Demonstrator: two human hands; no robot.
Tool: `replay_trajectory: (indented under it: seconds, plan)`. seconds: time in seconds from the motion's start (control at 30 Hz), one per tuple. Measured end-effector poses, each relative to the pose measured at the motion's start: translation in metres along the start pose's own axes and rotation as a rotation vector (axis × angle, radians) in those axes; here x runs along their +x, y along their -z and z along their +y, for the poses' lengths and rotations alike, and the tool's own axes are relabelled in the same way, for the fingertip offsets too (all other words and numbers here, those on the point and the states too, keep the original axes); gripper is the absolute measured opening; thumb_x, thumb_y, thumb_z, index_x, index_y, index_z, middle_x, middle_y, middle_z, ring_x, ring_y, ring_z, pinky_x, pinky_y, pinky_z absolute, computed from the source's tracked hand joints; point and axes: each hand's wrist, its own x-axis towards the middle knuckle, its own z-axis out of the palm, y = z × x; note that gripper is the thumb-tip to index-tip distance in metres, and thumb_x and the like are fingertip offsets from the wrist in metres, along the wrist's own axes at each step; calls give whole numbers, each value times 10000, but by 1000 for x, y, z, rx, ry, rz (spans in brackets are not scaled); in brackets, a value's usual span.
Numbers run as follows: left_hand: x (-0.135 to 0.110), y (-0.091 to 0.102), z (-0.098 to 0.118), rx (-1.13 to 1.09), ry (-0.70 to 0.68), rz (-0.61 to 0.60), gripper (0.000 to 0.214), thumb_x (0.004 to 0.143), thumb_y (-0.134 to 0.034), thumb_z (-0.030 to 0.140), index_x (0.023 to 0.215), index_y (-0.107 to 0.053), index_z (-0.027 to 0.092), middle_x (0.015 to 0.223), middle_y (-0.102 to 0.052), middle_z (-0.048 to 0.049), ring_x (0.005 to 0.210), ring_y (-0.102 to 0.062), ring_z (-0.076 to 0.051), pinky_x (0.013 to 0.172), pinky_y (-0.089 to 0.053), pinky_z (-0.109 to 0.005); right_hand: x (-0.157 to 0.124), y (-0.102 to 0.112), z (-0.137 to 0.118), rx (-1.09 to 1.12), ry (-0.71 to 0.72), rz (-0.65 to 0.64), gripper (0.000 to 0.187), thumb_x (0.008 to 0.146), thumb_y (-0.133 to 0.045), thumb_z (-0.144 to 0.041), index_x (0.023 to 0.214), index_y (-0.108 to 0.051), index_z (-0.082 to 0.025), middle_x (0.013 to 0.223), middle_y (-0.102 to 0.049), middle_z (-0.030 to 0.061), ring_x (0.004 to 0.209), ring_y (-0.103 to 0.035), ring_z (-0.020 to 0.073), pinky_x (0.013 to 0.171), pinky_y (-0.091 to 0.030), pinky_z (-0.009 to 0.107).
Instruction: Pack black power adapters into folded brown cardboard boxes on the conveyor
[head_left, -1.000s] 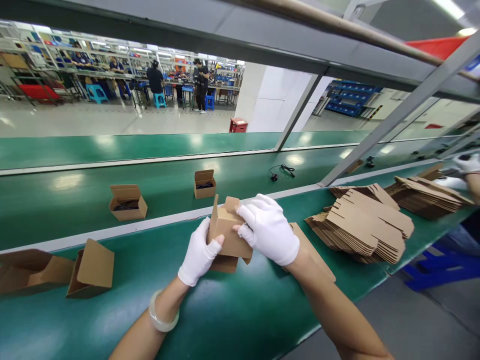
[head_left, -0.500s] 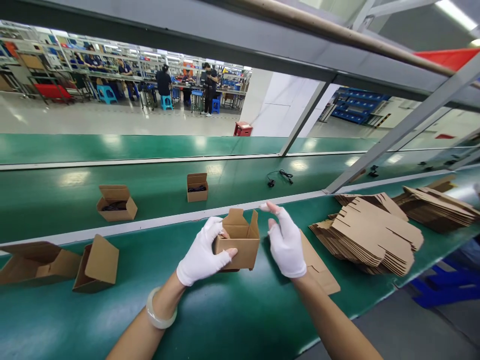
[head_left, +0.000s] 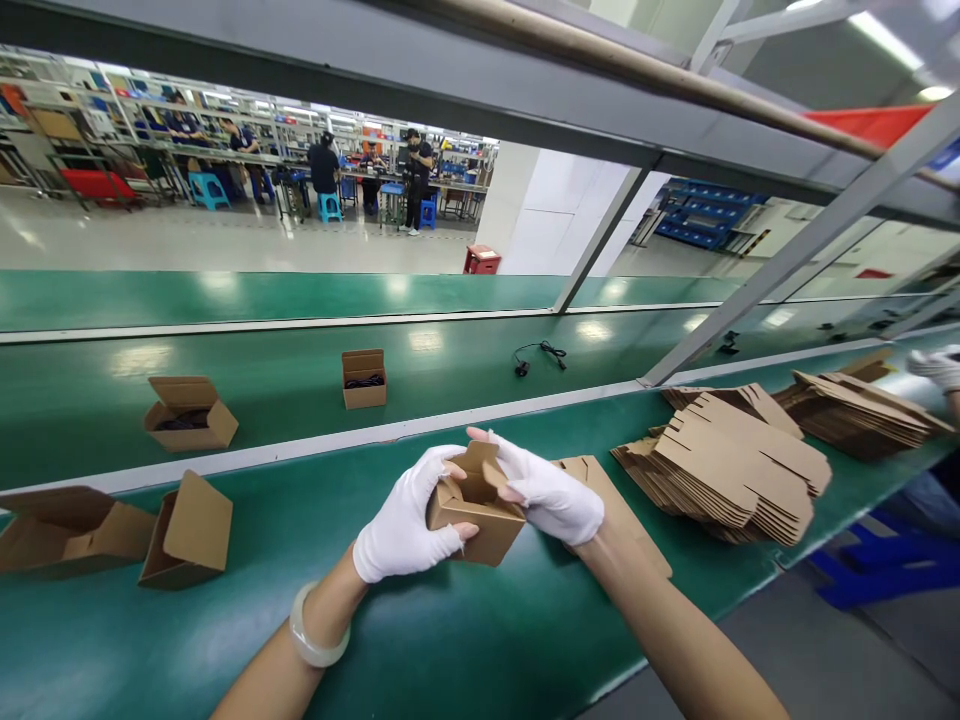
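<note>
Carton in hand: A small brown carton (head_left: 484,535), its top open, is held between two gloved hands over the near part of a green desk (head_left: 420,650); whether its base touches the surface cannot be told.
Left hand: The left hand (head_left: 411,520), in a white glove with bare fingertips, wraps the carton's left side, its grip pinching the wall, thumb across the front; a pale bangle (head_left: 319,635) circles the wrist.
Right hand: The right hand (head_left: 551,490), gloved alike, closes its grip on the right side, thumb at the edge and fingers reaching behind an upright flap (head_left: 484,455).
Finished shapes, left: Two open cartons (head_left: 202,525) sit side by side near the wearer's left arm.
Across the pale strip: Two open boxes (head_left: 364,395) contain dark cables; a loose black cable (head_left: 553,352) lies to their right.
Flat stock, right: A flat blank (head_left: 622,520) lies partly under the right arm, beside a fanned stack of cardboard (head_left: 735,455); another pile (head_left: 862,410) rests beyond.
Far right: A co-worker's gloved hand (head_left: 934,368) enters at the edge, near a blue stool (head_left: 862,565).
</note>
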Motion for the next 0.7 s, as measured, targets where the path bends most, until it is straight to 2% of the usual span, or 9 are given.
replay_trajectory:
  seconds: [0.13, 0.27, 0.33, 0.4, 0.5, 0.6, 0.67, 0.7]
  plan:
    - [0, -4, -1, 26, 27, -73, 377, 711, -652, 322, 1016, -456, 220, 1105, -565, -78, 951, -579, -225, 837, -457, -370, -1, 7, 7, -92, -64, -41, 918, 598, -766, -264, 1392, -306, -239, 1396, -411, 110, 1184, -486, 231, 978, -381, 383]
    - [1, -5, -1, 27, -5, -58, 332, 738, -627, 354, 1003, -482, 216, 966, -585, -55, 853, -574, -201, 777, -457, -348, -4, 12, -13, -279, -67, -172, 799, 636, -730, -308, 1351, -386, -218, 1393, -421, 101, 1215, -450, 226, 963, -383, 352]
    - [2, -5, 0, 65, -38, -51, 300, 743, -623, 383, 962, -504, 215, 901, -583, -43, 803, -563, -191, 744, -450, -337, -3, 8, -27, -495, -98, -181, 645, 667, -696, -310, 1270, -491, -206, 1255, -553, 70, 1120, -518, 214, 888, -425, 316]
    - [1, -4, 1, 87, -82, -65, 281, 748, -619, 396, 937, -517, 214, 877, -586, -41, 778, -559, -184, 719, -445, -324, -1, -1, -37, -741, -133, -188, 413, 710, -643, -309, 1106, -607, -198, 1018, -653, 18, 926, -586, 186, 769, -456, 274]
    - [0, -3, 3, 135, -137, -94, 252, 758, -616, 373, 930, -526, 212, 879, -598, -45, 776, -563, -181, 717, -445, -320, 5, -15, -40, -1016, -141, -216, 210, 729, -594, -292, 904, -655, -192, 783, -648, -28, 714, -574, 148, 627, -441, 234]
    - [0, -2, 3, 174, -156, -115, 257, 769, -603, 362, 966, -524, 217, 900, -606, -51, 799, -573, -187, 745, -456, -332, 9, -22, -36, -1215, -80, -74, 147, 713, -573, -260, 820, -654, -200, 713, -637, -16, 659, -561, 157, 580, -435, 244]
    - [1, -2, 1, 174, -170, -98, 301, 778, -593, 368, 1029, -513, 224, 992, -604, -74, 880, -585, -205, 796, -464, -350, 8, -18, -34, -1195, 9, 26, 146, 716, -557, -264, 817, -651, -214, 760, -656, 4, 705, -584, 181, 631, -460, 279]
    - [2, -2, -1, 180, -181, -61, 333, 781, -590, 371, 1069, -501, 229, 1055, -591, -88, 939, -581, -219, 829, -461, -363, 6, -14, -32, -1109, 67, 80, 161, 731, -547, -280, 840, -648, -221, 819, -667, 19, 763, -599, 196, 683, -472, 303]
